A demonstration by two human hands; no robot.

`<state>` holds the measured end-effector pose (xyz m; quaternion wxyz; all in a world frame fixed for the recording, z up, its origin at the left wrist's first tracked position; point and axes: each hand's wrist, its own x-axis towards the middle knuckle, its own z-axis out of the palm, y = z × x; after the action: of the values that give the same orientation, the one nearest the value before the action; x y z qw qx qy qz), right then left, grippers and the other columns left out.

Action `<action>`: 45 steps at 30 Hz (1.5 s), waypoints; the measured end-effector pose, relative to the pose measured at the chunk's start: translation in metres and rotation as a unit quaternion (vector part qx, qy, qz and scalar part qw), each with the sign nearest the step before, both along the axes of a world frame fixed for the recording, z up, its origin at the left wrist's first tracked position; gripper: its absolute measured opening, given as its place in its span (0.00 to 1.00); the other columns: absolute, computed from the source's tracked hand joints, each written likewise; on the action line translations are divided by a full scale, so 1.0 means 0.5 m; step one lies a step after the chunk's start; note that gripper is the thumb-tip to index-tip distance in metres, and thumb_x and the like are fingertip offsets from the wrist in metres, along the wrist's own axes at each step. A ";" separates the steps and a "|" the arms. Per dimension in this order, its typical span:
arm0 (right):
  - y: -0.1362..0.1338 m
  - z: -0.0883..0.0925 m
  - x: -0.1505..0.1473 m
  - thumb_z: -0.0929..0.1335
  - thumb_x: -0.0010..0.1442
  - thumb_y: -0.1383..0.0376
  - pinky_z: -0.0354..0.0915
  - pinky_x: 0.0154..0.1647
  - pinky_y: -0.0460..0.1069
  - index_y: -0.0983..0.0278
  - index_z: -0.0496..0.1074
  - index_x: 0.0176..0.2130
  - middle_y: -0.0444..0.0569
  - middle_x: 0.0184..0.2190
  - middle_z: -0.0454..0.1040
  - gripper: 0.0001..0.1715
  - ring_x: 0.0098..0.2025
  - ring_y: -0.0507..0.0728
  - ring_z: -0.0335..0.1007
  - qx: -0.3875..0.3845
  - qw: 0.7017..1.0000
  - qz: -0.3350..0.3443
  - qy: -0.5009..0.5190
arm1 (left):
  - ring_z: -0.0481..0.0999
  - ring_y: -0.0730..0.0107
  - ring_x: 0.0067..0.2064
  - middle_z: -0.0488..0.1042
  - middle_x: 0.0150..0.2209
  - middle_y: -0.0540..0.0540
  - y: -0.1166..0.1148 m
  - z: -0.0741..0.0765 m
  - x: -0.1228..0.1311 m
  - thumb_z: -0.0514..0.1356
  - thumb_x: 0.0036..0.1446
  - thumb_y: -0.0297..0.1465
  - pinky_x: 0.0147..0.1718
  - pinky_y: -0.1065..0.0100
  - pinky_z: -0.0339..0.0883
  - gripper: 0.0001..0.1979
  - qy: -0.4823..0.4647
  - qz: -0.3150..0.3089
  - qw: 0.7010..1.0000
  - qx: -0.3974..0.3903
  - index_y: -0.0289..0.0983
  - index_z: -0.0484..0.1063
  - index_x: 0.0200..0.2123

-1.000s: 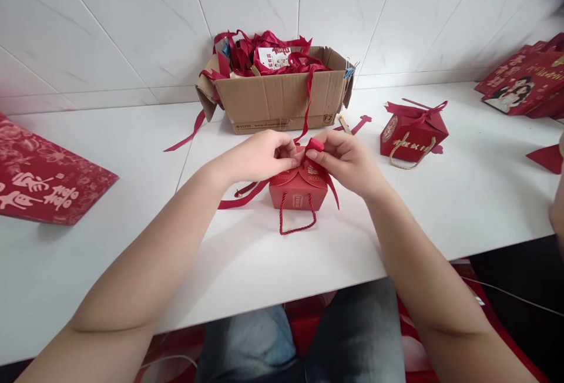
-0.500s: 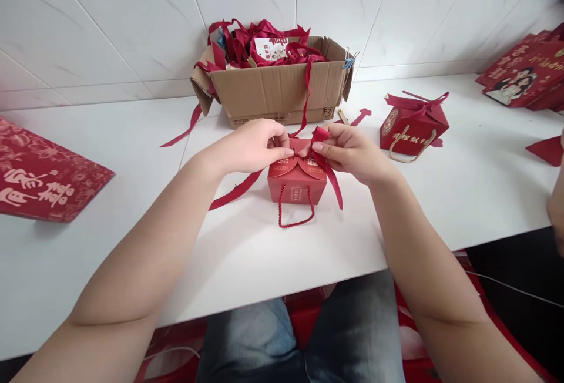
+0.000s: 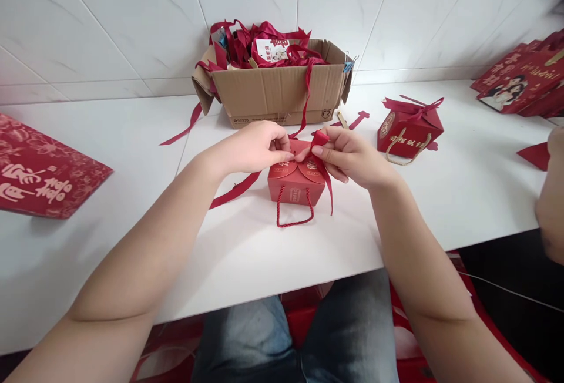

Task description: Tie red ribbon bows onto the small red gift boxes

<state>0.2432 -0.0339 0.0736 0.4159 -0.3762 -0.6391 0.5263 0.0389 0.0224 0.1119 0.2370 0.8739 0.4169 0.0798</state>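
Observation:
A small red gift box (image 3: 295, 186) with a twisted red cord handle (image 3: 294, 224) stands upright on the white table (image 3: 247, 277). On its top, red ribbon (image 3: 319, 137) forms a loop at the right, with one tail hanging down the box's right side. My right hand (image 3: 346, 154) pinches this loop between thumb and fingers. My left hand (image 3: 259, 145) is closed at the top left of the box, its thumb and fingertips at the ribbon's middle. Another length of ribbon (image 3: 238, 191) trails left across the table from beneath my left hand.
Behind the box stands a cardboard carton (image 3: 273, 92) heaped with red ribbons. A finished-looking red box (image 3: 409, 130) with a bow is to the right. Red bags (image 3: 524, 77) stand far right, near another person's arm (image 3: 550, 207). A red bag (image 3: 48, 171) lies left.
The ribbon tail under my right hand has swung left, and my right fingers have shifted slightly around the loop. My left hand stays nearly still. The view has shifted a little.

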 end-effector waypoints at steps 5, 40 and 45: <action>-0.006 0.007 -0.015 0.69 0.58 0.63 0.49 0.12 0.42 0.67 0.71 0.35 0.48 0.31 0.78 0.08 0.13 0.42 0.54 -0.040 0.995 -0.087 -0.020 | 0.72 0.67 0.32 0.75 0.34 0.48 -0.011 0.004 0.001 0.59 0.52 0.37 0.27 0.68 0.62 0.08 -0.018 -0.009 1.000 -0.005 0.39 0.73 0.31; -0.010 0.010 -0.032 0.71 0.54 0.58 0.53 0.14 0.41 0.66 0.73 0.35 0.48 0.30 0.78 0.13 0.17 0.43 0.56 -0.054 0.991 -0.123 0.001 | 0.76 0.69 0.34 0.78 0.32 0.47 -0.030 -0.007 0.026 0.59 0.57 0.43 0.34 0.68 0.69 0.14 -0.275 0.030 0.954 -0.112 0.38 0.75 0.35; -0.010 0.010 -0.031 0.72 0.53 0.59 0.55 0.15 0.40 0.66 0.72 0.36 0.48 0.31 0.78 0.14 0.19 0.44 0.61 -0.052 0.993 -0.110 -0.006 | 0.74 0.71 0.30 0.77 0.31 0.47 -0.033 -0.013 0.033 0.62 0.54 0.41 0.30 0.69 0.68 0.12 -0.293 0.054 0.951 -0.079 0.37 0.74 0.32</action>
<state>0.2278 -0.0386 0.0786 0.4475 -0.4682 -0.5680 0.5078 0.0554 0.0060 0.1053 0.4121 0.7669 0.3807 0.3116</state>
